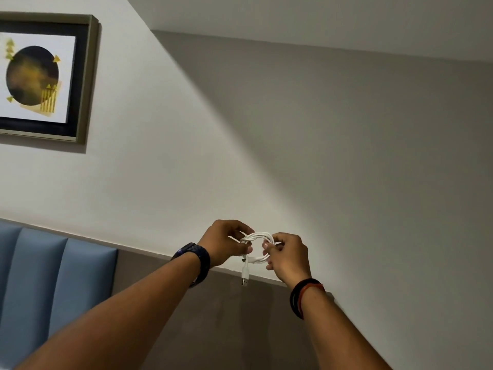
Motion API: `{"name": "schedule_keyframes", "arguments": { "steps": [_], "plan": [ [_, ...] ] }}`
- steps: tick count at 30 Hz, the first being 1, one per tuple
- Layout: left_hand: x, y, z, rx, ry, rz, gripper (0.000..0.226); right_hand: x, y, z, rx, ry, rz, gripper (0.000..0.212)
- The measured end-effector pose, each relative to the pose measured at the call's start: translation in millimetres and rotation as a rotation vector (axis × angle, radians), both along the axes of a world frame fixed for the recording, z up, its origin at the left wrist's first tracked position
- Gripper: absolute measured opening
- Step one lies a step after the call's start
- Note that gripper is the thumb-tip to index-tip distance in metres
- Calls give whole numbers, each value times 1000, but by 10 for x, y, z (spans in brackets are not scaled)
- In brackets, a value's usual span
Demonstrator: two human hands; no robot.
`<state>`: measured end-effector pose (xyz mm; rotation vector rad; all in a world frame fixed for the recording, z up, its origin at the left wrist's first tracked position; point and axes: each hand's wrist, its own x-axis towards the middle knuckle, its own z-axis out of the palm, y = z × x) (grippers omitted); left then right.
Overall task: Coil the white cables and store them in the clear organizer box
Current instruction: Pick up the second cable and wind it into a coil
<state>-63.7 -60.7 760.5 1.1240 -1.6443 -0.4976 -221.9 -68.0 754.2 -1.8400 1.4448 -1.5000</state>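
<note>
Both hands pinch a small coil of white USB cable [258,247] in mid-air, low in the frame just right of centre. The left hand [224,243] closes thumb and fingers on the coil's left side; the right hand [286,256] grips its right side. One end hangs loose below (a USB plug [245,281], metal tip down). A dark watch [197,260] circles the left wrist, black and red bands [304,296] the right. Behind are a blue padded panel [53,287] at lower left and a framed picture [45,76] at upper left.
</note>
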Motion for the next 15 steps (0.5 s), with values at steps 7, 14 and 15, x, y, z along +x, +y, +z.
{"name": "schedule_keyframes", "arguments": {
  "steps": [7, 14, 15],
  "plan": [
    [-113, 1, -9, 38, -309, 273, 27, 33, 9, -29, -27, 39, 8, 10],
    [-104, 21, 20, 145, -529, 86, 24, -21, -24, -111, -25, 92, -2, 8],
    [-84, 22, 26, 131, -552, 57, 27, -37, -31, -115, -19, 103, 0, 6]
  ]
}}
